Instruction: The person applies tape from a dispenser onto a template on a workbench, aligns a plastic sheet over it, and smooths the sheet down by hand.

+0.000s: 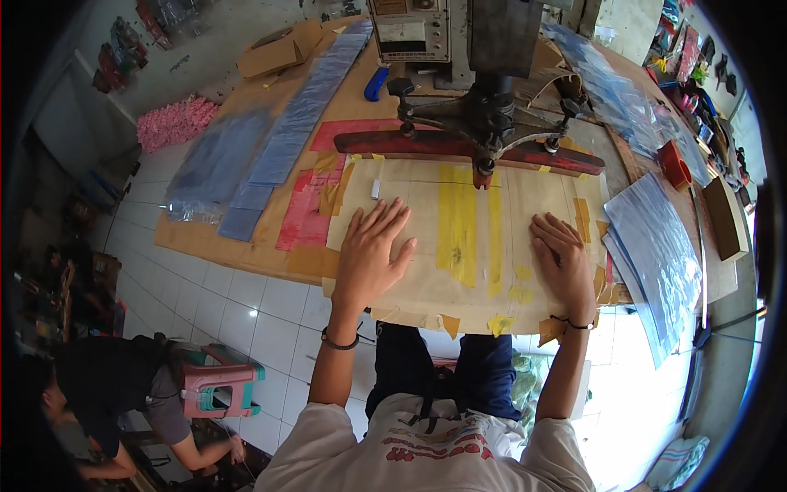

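My left hand [373, 254] lies on the left part of a tan, taped sheet [410, 291], its thumb and fingers apart. On the right part of the same sheet rests my right hand [564, 261], fingers stretched forward, holding nothing that I can see. Yellow tape strips [457, 225] run down the sheet between my hands. Just beyond my left fingertips is a small white piece [375, 189]. Across the sheet's far edge stretches the long dark red bar [373, 143] of a press machine [495, 123]. Whether the bar touches the sheet, I cannot tell.
Clear bluish plastic sheets [217, 164] lie on the table's left, and more plastic sheets [656, 254] hang over its right edge. A blue-handled tool [376, 84] sits near the machine's control box [410, 37]. At lower left, another person [115, 385] bends beside stacked stools [217, 385].
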### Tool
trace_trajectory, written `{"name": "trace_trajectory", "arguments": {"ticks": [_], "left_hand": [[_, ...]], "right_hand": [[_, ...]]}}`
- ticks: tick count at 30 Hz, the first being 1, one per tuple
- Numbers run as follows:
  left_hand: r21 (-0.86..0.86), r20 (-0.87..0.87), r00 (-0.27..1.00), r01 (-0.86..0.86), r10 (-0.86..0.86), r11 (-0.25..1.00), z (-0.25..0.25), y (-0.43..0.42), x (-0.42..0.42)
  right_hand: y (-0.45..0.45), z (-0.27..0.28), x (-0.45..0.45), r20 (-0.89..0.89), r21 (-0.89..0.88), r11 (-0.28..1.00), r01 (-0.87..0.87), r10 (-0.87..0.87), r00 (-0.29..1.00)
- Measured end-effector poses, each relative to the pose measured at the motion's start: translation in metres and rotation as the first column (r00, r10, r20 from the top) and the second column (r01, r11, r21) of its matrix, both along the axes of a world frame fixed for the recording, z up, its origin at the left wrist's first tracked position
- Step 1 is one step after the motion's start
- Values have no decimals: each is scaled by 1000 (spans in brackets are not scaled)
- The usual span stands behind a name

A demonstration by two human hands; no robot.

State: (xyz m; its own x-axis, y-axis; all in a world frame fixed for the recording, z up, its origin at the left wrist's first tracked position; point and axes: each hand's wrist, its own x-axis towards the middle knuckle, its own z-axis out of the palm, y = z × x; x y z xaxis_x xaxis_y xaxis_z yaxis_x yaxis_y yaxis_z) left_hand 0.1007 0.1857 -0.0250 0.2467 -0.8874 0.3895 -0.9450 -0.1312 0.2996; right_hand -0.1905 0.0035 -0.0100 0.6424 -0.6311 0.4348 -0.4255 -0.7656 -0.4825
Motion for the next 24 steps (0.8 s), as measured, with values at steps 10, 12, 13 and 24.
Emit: {"name": "trace_trajectory", "arguments": {"ticks": [10,12,13,24], "left_hand": [[-12,-4,1000,0,0,1000,-2,-1,1],[-12,-4,1000,-1,1,1000,-3,-1,1],[-12,-6,1000,-1,0,1000,-2,-1,1],[-19,-40,999,-7,6,1000,0,0,-1]], "right_hand": [[1,1,1,-5,-6,1000,9,-9,1000],[1,1,1,-7,-6,1000,10,-10,1000],[1,1,1,-7,-3,1000,10,-10,1000],[0,-1,-1,-7,-12,1000,6,-6,1000]]}}
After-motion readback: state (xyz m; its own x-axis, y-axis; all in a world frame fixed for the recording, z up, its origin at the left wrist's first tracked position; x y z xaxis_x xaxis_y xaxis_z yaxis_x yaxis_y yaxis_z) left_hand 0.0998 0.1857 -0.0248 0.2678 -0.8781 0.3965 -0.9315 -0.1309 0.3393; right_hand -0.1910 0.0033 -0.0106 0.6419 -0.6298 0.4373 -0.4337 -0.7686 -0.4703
